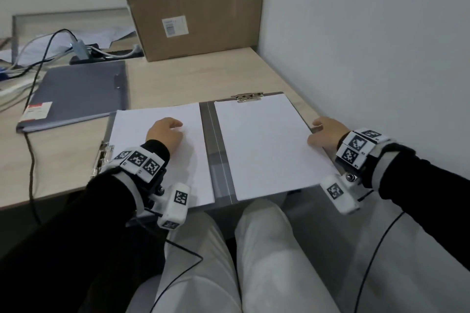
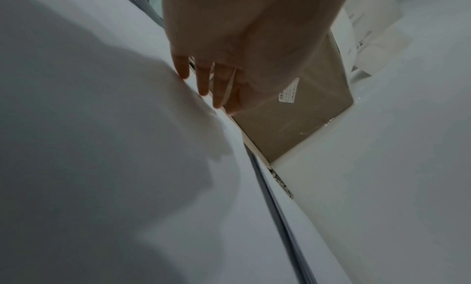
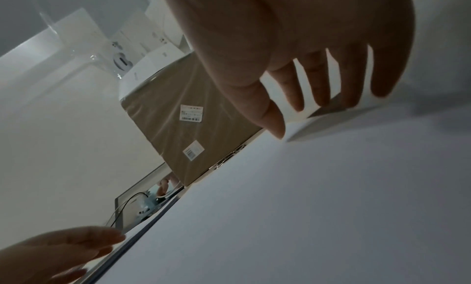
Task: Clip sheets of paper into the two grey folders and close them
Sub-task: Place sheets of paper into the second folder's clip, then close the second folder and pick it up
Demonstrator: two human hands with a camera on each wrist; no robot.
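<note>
Fingers (image 2: 203, 81) of the left hand (image 1: 165, 132) rest relaxed on the left sheet (image 1: 162, 150) in the open grey folder (image 1: 218, 160). Right hand (image 1: 325, 134), fingers loosely spread and gripping nothing, touches the right sheet (image 1: 267, 147) at its edge. A closed grey folder (image 1: 78, 94) lies on the worktop (image 1: 190, 76) to the left.

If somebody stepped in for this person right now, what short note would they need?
Left hand: open, resting on the left sheet.
Right hand: open, fingers at the open folder's right edge.
Right sheet sits under the top clip; side clip is at the left edge.
Second folder lies closed, far left.
Left: close the open folder.
</note>
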